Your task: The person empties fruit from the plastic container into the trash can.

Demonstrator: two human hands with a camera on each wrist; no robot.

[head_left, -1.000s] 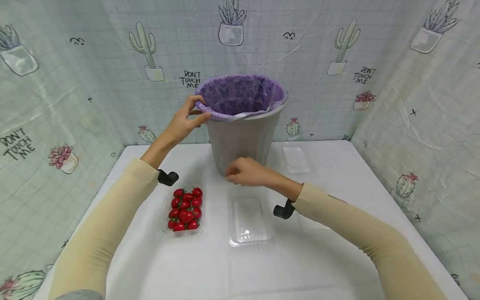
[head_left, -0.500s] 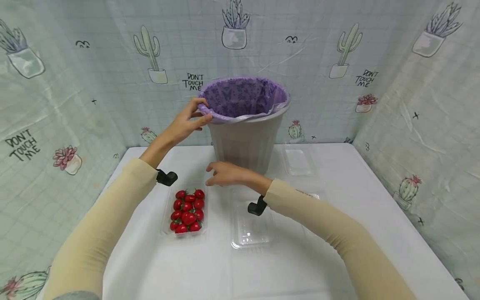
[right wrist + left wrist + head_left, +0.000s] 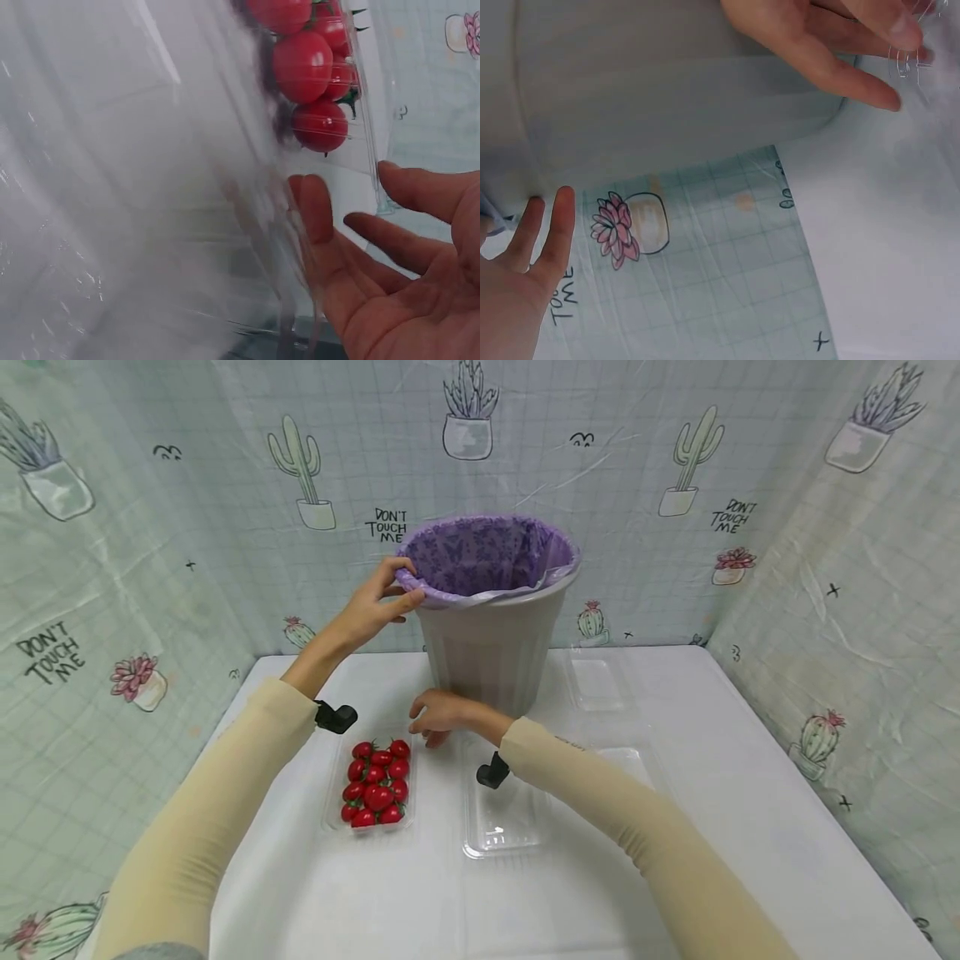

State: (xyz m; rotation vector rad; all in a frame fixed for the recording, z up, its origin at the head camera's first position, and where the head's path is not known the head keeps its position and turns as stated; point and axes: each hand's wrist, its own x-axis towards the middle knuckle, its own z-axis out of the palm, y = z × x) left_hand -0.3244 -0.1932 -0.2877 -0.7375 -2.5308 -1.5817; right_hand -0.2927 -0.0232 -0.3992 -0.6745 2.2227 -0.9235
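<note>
A grey trash can (image 3: 491, 647) with a purple patterned liner bag (image 3: 480, 556) folded over its rim stands at the back of the table. My left hand (image 3: 375, 602) holds the left side of that rim. In the left wrist view two of its fingers (image 3: 557, 232) lie straight against the can's outer wall. Before the can, my right hand (image 3: 438, 714) is near the far right corner of a clear plastic box of red cherry tomatoes (image 3: 378, 785). Its thumb and fingers are apart in the right wrist view. A second clear plastic container (image 3: 502, 814) lies below the right wrist.
Another clear plastic piece (image 3: 600, 683) lies right of the can, and a further one (image 3: 630, 762) is partly hidden by the right sleeve. The white table (image 3: 360, 902) is enclosed by cactus-print cloth (image 3: 570, 485) at the back and both sides.
My right hand has moved left along the front of the trash can to the far end of the tomato box. The left hand stays on the rim.
</note>
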